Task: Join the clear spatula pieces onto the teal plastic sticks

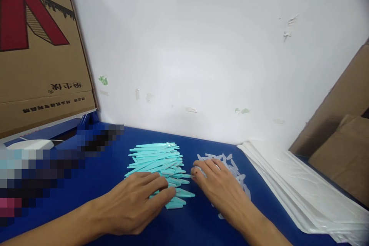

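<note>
A pile of slim teal plastic strips with tapered ends (157,157) lies on the blue table, roughly side by side. My left hand (138,201) rests at the near side of this pile, its fingers curled, with teal showing between thumb and forefinger. To the right, my right hand (219,184) reaches over a scatter of small translucent whitish pieces (235,169). Its thumb and fingertips are drawn together beside the tip of one teal strip. Whatever is inside that pinch is hidden by the fingers.
The blue tabletop (109,153) meets a white wall (184,65) behind. A printed cardboard box (43,65) stands at left. White plastic sheets or bags (302,196) are stacked at right, beside more brown cardboard (343,153). A blurred-out patch (43,177) covers the left side.
</note>
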A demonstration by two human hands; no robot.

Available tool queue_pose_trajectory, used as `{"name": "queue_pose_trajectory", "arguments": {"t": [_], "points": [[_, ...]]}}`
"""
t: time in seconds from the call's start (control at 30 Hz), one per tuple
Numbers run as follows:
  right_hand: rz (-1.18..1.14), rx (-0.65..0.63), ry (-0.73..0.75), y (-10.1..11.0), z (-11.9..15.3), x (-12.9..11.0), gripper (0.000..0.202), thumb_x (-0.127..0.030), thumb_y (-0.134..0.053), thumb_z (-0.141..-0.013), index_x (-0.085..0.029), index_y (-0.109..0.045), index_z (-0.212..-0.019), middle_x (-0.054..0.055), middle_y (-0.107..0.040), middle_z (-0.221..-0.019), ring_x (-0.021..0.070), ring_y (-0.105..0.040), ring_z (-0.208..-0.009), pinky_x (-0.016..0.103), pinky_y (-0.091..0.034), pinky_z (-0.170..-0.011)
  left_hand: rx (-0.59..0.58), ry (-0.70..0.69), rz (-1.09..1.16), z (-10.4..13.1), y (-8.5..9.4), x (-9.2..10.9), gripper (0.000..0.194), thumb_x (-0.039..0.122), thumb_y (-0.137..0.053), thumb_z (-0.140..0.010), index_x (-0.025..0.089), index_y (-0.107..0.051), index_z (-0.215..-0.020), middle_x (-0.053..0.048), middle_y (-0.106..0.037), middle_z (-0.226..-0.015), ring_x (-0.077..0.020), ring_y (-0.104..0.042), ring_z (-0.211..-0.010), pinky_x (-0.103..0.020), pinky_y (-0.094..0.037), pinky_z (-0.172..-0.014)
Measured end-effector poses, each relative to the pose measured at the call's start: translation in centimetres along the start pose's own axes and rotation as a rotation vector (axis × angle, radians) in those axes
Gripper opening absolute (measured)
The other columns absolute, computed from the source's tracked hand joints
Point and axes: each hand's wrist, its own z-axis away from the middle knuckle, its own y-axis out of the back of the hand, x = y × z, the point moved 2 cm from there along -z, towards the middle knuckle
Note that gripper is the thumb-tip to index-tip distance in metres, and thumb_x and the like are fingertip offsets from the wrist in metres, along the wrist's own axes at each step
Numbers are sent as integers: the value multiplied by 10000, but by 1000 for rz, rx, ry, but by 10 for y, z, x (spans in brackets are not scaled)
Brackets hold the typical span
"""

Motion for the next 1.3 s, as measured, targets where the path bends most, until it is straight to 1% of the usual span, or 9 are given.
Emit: {"name": "queue_pose_trajectory", "arguments": {"t": [0.2,0.33,0.43,0.53,0.67,0.8,1.07,1.2,1.3], "points": [[-256,166,-147,18,1,10,108,-128,-470,-1053,-167,-570,-1061,9,-673,-808,173,-654,-665,324,-456,-614,115,109,-78,2,0,-6,330,33,-403,-967,185,-539,-1226,-10,-613,-880,-131,-540,-618,-243,-404,-532],[-367,245,-163,24,5,12,143,-125,-511,-1046,-189,-571,-1160,-1,-681,-820,147,-664,-677,283,-468,-601,127,194,-158,5,-3,-13,473,-25,-338,-945,252,-507,-1289,21,-568,-898,-92,-363,-476,-221,-286,-465],[-430,269,-156,24,7,9,252,-112,-523,-1041,-185,-542,-1281,37,-726,-944,157,-703,-786,274,-512,-662,98,236,-165,7,-6,-16,465,-13,-330,-959,262,-507,-1290,16,-563,-932,-90,-287,-451,-229,-244,-454],[-493,268,-150,21,7,5,302,-107,-525,-1040,-168,-525,-1336,62,-743,-998,169,-711,-845,284,-540,-729,87,265,-102,6,-7,-16,404,35,-338,-997,243,-506,-1300,-2,-574,-974,-84,-297,-459,-227,-251,-455],[-567,292,-165,21,5,1,232,-105,-542,-1034,-164,-573,-1256,46,-734,-913,157,-686,-751,283,-539,-688,73,285,5,4,-6,-14,356,107,-374,-1035,212,-481,-1358,-25,-574,-1021,-77,-328,-479,-228,-290,-459],[-656,318,-221,22,3,-1,147,-133,-550,-1036,-182,-620,-1156,33,-714,-904,150,-684,-789,266,-539,-709,52,271,27,4,-5,-14,412,71,-357,-1018,217,-445,-1393,-34,-553,-1057,-70,-290,-471,-228,-285,-452],[-647,306,-266,20,4,-3,164,-204,-515,-1060,-209,-617,-1188,18,-715,-869,146,-661,-710,272,-522,-652,-10,255,-19,3,-6,-14,490,34,-320,-974,254,-450,-1392,-21,-548,-1024,-82,-296,-470,-230,-280,-456],[-629,287,-205,21,3,-6,163,-183,-494,-1064,-197,-610,-1178,18,-701,-817,144,-628,-658,269,-503,-622,22,187,-48,4,-9,-13,547,-13,-320,-941,238,-460,-1406,-26,-582,-1011,-94,-389,-524,-224,-315,-482],[-609,265,-138,20,4,-10,209,-131,-527,-1040,-188,-583,-1233,23,-723,-858,154,-611,-669,288,-497,-631,63,136,-21,5,-10,-13,498,-16,-361,-953,197,-484,-1386,-47,-621,-1010,-112,-512,-646,-216,-376,-535]]}}
